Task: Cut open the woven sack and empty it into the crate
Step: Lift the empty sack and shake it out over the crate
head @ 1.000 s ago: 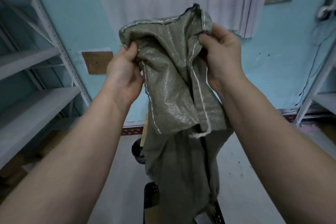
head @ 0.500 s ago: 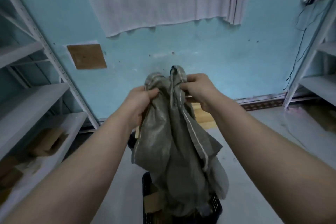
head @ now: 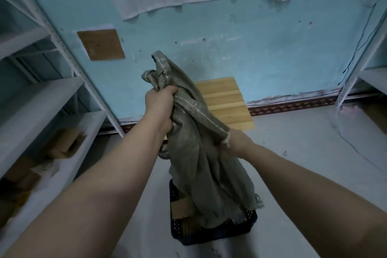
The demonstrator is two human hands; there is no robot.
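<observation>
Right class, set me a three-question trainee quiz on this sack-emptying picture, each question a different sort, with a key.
1. True or false: the left hand grips the woven sack higher up than the right hand does.
2. The sack's lower end hangs down to: A) the black plastic crate; B) the wooden board; C) the metal shelf.
3. Fill in: the wall behind is painted ____.
Key: 1 true; 2 A; 3 light blue.
</observation>
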